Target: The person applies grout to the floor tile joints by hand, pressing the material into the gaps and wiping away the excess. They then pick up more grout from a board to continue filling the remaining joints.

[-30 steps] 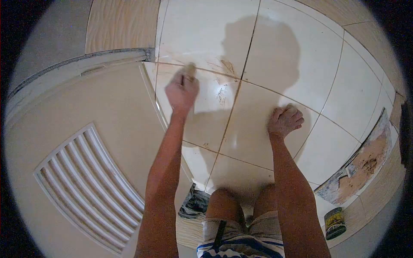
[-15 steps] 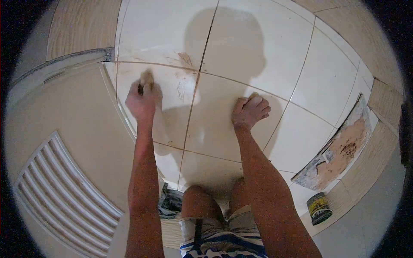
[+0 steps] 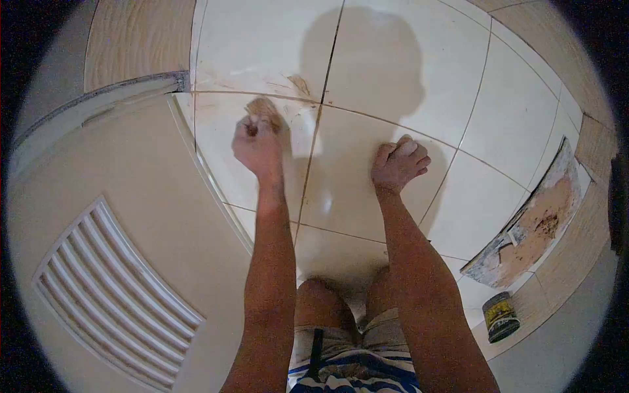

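Note:
White floor tiles [image 3: 419, 98] with brown grout lines lie below both hands. My left hand [image 3: 257, 141] is closed on a brownish, blurred cloth or sponge [image 3: 263, 108], pressed to the tile just below a horizontal grout line. Brown smears [image 3: 298, 84] mark the tiles near it. My right hand [image 3: 400, 164] is over the central tile, fingers curled together; what it holds, if anything, is hidden.
At left stands a pale door panel [image 3: 144, 157] with a slatted vent [image 3: 118, 295]. A board [image 3: 524, 229] with brown paste lies at the right, above a dark can with a yellow label [image 3: 500, 318]. Wood-look tiles border the floor.
My left hand has moved right along the tile with the brownish thing. The whole view has shifted slightly, and my right hand stays over the same tile.

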`<action>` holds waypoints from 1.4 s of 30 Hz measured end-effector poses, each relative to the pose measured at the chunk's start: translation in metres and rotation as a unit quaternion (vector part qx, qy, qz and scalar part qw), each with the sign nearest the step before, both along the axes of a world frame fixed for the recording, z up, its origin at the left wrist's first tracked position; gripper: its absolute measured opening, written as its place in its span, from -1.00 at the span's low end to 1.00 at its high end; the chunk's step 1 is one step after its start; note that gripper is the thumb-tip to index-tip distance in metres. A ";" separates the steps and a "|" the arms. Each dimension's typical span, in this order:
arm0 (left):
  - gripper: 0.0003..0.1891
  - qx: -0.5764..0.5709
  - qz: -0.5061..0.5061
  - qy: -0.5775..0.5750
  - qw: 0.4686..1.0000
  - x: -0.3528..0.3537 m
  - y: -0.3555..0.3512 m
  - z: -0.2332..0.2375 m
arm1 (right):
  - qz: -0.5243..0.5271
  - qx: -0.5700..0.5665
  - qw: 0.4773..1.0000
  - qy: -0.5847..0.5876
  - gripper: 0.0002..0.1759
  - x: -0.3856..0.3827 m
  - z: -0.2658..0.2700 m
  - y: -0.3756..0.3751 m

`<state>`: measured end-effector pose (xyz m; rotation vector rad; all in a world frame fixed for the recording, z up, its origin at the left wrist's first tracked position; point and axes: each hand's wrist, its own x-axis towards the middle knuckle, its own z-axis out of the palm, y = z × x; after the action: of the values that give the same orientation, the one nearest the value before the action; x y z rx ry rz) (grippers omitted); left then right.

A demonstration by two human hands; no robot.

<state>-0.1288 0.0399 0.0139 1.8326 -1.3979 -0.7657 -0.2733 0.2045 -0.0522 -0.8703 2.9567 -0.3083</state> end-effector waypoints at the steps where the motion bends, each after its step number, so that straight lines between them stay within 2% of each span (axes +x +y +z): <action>1: -0.85 0.008 0.001 -0.071 0.997 0.002 -0.008 0.008 | 0.004 -0.007 1.000 -0.013 -0.61 0.000 -0.001 0.001; 2: -0.83 0.011 -0.022 -0.111 0.994 0.005 -0.014 -0.007 | 0.009 -0.014 1.000 -0.027 -0.60 0.001 -0.001 0.003; 3: -0.83 0.009 -0.024 -0.111 0.993 -0.006 -0.012 -0.002 | 0.006 -0.016 0.999 -0.027 -0.60 0.001 -0.002 0.003; 5: -0.81 0.044 -0.100 -0.146 0.983 -0.041 -0.001 0.012 | 0.018 -0.017 1.000 -0.002 -0.59 0.001 -0.003 0.004; 6: -0.81 0.040 -0.101 -0.143 0.984 -0.046 0.001 0.008 | 0.016 -0.021 1.000 0.001 -0.59 0.001 -0.004 0.002; 8: -0.80 -0.045 -0.123 -0.097 0.987 -0.050 0.004 0.000 | 0.012 -0.019 1.000 0.008 -0.60 0.002 -0.003 0.003; 12: -0.80 -0.015 -0.124 -0.120 0.985 -0.030 -0.046 0.008 | 0.024 -0.005 0.998 0.055 -0.66 0.003 -0.006 0.008; 14: -0.78 -0.126 -0.241 -0.210 0.939 -0.032 -0.062 0.001 | 0.024 -0.063 0.998 0.008 -0.65 0.000 0.001 0.001; 15: -0.78 -0.126 -0.242 -0.211 0.939 -0.033 -0.057 0.000 | 0.022 -0.062 0.998 0.008 -0.65 0.001 0.001 0.001; 17: -0.73 -0.172 -0.367 -0.218 0.888 -0.033 -0.039 -0.004 | 0.004 -0.046 0.999 -0.004 -0.64 0.002 0.000 0.000; 18: -0.73 -0.119 -0.376 -0.245 0.886 -0.027 -0.028 -0.007 | 0.001 -0.049 0.999 -0.003 -0.64 0.000 0.002 -0.001; 19: -0.73 -0.121 -0.379 -0.245 0.884 -0.026 -0.023 0.001 | -0.003 -0.031 0.999 -0.028 -0.60 0.001 0.005 0.000; 21: -0.72 0.077 -0.314 -0.082 0.943 -0.025 -0.023 0.013 | -0.010 -0.019 0.998 -0.055 -0.54 0.001 0.005 -0.002; 22: -0.72 0.119 -0.287 -0.074 0.948 -0.021 -0.028 0.011 | -0.005 -0.027 0.999 -0.034 -0.54 0.001 0.002 0.000; 26: -0.73 0.139 -0.241 -0.005 0.960 -0.023 -0.021 0.005 | 0.007 -0.052 0.999 -0.005 -0.54 0.003 -0.005 0.003; 27: -0.74 0.107 -0.236 -0.026 0.965 -0.026 -0.016 0.010 | 0.005 -0.051 0.999 -0.005 -0.54 0.002 -0.004 0.004; 29: -0.75 0.073 -0.233 -0.047 0.969 -0.034 -0.011 0.018 | 0.004 -0.046 0.999 -0.024 -0.67 0.001 -0.002 0.003; 32: -0.77 0.009 -0.196 -0.096 0.976 -0.049 -0.003 0.021 | -0.009 -0.046 0.999 -0.017 -0.68 0.001 0.000 0.000; 34: -0.81 -0.081 -0.234 -0.189 0.950 -0.063 0.005 0.010 | -0.012 -0.030 0.999 -0.027 -0.68 0.003 0.002 0.001; 35: -0.81 -0.082 -0.233 -0.190 0.950 -0.072 0.011 0.005 | -0.013 -0.018 0.999 -0.034 -0.68 0.002 0.001 -0.001; 37: -0.85 -0.109 -0.264 -0.348 0.893 -0.087 0.027 -0.002 | -0.004 -0.028 0.999 -0.018 -0.67 0.001 -0.002 0.001; 39: -0.86 -0.125 -0.280 -0.340 0.889 -0.092 0.042 -0.010 | 0.006 -0.041 0.999 -0.003 -0.66 0.002 -0.001 0.003; 41: -0.86 -0.149 -0.292 -0.336 0.883 -0.086 0.042 -0.011 | -0.006 -0.050 0.998 -0.046 -0.64 0.001 0.004 0.001; 42: -0.86 -0.101 -0.299 -0.305 0.899 -0.082 0.039 -0.005 | -0.005 -0.056 0.997 -0.048 -0.64 0.002 0.004 0.000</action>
<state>-0.2105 0.0794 0.0088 1.5340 -2.4153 -0.2894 -0.2713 0.2043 -0.0483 -0.8263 2.8803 -0.5072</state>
